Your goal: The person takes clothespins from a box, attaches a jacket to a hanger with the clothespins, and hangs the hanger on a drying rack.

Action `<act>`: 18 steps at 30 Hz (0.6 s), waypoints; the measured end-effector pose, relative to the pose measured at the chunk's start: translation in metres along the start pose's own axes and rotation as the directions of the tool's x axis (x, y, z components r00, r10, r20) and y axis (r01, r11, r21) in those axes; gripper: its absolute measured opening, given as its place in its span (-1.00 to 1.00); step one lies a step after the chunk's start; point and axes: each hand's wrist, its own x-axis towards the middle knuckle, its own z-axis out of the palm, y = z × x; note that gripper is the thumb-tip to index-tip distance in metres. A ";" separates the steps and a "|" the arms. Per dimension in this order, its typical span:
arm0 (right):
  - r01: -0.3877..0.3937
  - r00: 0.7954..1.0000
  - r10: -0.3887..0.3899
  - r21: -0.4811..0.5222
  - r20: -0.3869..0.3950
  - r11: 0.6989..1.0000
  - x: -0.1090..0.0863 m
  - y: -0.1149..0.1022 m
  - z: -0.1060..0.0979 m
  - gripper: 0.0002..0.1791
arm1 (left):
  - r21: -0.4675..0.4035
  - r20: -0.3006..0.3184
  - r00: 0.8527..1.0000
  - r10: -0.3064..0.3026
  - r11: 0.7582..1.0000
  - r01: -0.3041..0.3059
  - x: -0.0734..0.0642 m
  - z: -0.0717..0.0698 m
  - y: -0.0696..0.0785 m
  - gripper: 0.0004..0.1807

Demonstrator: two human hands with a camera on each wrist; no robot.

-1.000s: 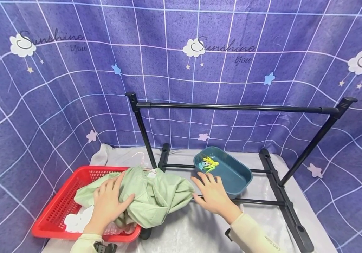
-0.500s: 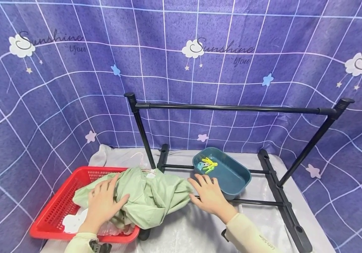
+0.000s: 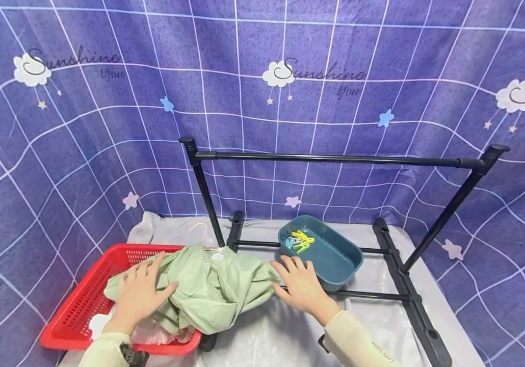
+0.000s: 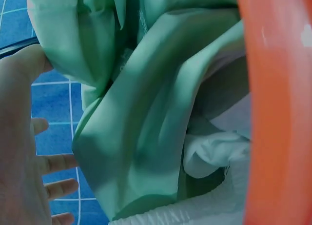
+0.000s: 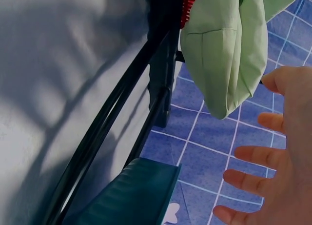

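Observation:
A crumpled light green garment (image 3: 216, 290) lies over the right part of the red basket (image 3: 67, 311), spilling past its rim. A thin pink hanger (image 3: 205, 234) pokes up behind it. My left hand (image 3: 138, 300) hovers over the garment's left side, fingers spread; in the left wrist view its thumb is close by the green cloth (image 4: 141, 108). Just right of the garment, my right hand (image 3: 304, 285) hangs with loosely spread fingers and holds nothing. In the right wrist view a drooping green end (image 5: 224, 59) is near that thumb. White cloth (image 3: 99, 324) shows inside the basket.
A black rack's top bar (image 3: 336, 158) crosses behind the hands on two uprights. Between its feet stands a dark teal basin (image 3: 336, 255) holding yellow and blue clothespins (image 3: 301, 240). A purple gridded curtain (image 3: 336, 112) closes the back and sides; grey cloth (image 3: 285, 336) covers the surface.
My left hand has moved left and slightly down over the garment. The right hand has shifted a little left. The garment stays nearly in place, and the head view tilts slightly.

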 end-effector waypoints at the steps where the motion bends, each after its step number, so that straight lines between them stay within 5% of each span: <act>1: -0.002 1.000 0.002 0.003 0.000 1.000 0.000 0.000 0.000 -0.45 | 0.001 -0.004 1.000 0.003 1.000 -0.003 0.000 0.000 -0.001 -0.07; 18: -0.034 0.999 0.034 0.012 0.019 0.999 0.007 -0.008 0.006 -0.48 | 0.018 0.059 0.997 -0.039 0.999 0.038 0.003 0.006 -0.019 -0.06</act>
